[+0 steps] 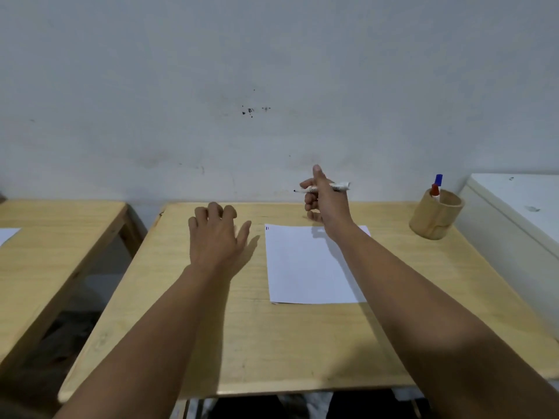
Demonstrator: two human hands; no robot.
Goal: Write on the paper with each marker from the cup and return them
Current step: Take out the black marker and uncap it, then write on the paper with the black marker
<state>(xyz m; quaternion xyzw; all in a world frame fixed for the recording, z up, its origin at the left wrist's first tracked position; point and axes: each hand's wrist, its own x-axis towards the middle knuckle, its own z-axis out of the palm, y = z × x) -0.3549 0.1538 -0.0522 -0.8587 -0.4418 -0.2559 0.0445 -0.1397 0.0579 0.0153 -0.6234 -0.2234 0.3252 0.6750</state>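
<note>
2 hands, 3 markers, 1 cup, 1 main sheet: the count on and over the middle table.
Side table (45, 255): 1, at the far left, wooden, parted from the middle one by a gap; 1 white paper corner (7, 235) lies at its left edge.
Middle table (211, 343): 1, light wood, set against a pale wall (272, 71) with a few dark specks.
Left hand (214, 237): 1, palm down over the table left of the sheet; fingers curled loosely, thumb spread toward the sheet, holding nothing. Whether the fingertips touch the wood I cannot tell.
Paper (308, 267): 1 white sheet lying flat on the table between the 2 forearms, with 2 tiny marks at its top left corner, one reddish and one bluish; the rest looks blank.
Right hand (325, 201): 1, raised above the far edge of the sheet, fingers closed around a marker, thumb sticking up.
Held marker (340, 186): 1, white barrel, uncapped, lying roughly level in the grip, dark tip pointing left, back end poking out to the right of the hand; clear of the paper.
Cup (435, 219): 1 round wooden holder, upright near the far right corner of the table, well apart from the sheet.
Markers in cup: 2, upright side by side, a blue-capped one (438, 179) and a red-capped one (435, 190) in front of it.
White cabinet (520, 213): 1, just beside the table on the right.
</note>
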